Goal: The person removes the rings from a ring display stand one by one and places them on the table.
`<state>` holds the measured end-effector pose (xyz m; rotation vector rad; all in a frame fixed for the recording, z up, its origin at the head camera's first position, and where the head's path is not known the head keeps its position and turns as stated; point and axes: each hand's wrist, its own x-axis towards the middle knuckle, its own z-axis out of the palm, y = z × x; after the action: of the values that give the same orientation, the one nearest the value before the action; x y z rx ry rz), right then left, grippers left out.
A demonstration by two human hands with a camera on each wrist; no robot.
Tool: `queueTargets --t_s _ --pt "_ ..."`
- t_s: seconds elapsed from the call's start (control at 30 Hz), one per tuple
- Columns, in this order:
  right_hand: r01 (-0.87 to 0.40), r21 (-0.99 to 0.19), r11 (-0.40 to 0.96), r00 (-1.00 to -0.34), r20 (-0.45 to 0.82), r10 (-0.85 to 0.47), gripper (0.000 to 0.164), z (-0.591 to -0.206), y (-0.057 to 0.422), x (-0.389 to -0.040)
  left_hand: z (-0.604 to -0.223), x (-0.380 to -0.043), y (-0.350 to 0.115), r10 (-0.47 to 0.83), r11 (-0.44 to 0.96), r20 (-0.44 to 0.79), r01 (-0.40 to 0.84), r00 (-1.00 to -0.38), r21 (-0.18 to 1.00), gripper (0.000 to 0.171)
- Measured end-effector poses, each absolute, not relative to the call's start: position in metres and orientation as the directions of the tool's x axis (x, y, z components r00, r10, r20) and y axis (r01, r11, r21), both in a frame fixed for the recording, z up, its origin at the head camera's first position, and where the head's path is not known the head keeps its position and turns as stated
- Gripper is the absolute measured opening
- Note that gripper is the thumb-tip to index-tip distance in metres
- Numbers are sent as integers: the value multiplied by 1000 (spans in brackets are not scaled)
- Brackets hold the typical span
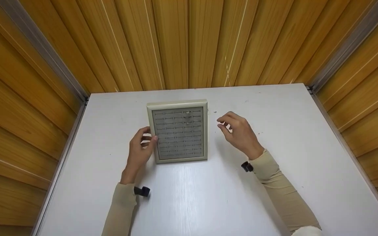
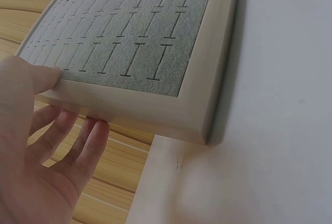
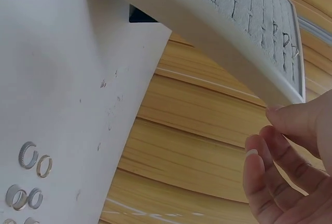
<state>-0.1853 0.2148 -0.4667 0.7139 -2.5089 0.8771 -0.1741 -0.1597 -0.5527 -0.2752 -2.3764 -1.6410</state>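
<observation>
A ring display tray (image 1: 182,134) with a cream frame and slotted grey felt stands tilted on the white table. My left hand (image 1: 139,150) grips its left side, the thumb on the front of the frame and the fingers behind, as the left wrist view also shows. Three rings (image 3: 286,39) sit in slots near the top of the felt. Just right of the tray is my right hand (image 1: 240,132), its fingers loosely bent. Nothing shows between its thumb and fingertips. Several loose rings (image 3: 28,155), silver and gold toned, lie on the table in the right wrist view.
The white table (image 1: 189,196) reaches back to yellow wood-patterned panels (image 1: 176,42), with similar panels at both sides. Behind the tray, a dark piece (image 3: 141,15) shows in the right wrist view. Each wrist carries a small black camera (image 1: 247,166).
</observation>
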Motion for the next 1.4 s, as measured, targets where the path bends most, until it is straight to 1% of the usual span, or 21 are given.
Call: queueTargets --t_s 0.13,0.77,1.0,1.2,1.4 --pt "-593 -454 666 -785 511 -351 10 -464 204 -187 -553 -173 -160 16 359 300 285 -954 889 41" --pt "-710 -369 600 -676 596 -433 9 -458 159 -193 -553 -175 -159 19 356 296 283 -955 891 41" --pt "-719 -282 635 -648 600 -468 9 -461 145 -194 -553 -175 -159 16 357 304 289 -953 888 41" --pt "-723 -207 659 -619 618 -485 4 -467 134 -196 -555 -174 -159 11 375 295 278 -955 884 40" --pt "-702 -147 697 -607 635 -478 9 -472 127 -197 -555 -175 -160 9 371 298 280 -955 885 41"
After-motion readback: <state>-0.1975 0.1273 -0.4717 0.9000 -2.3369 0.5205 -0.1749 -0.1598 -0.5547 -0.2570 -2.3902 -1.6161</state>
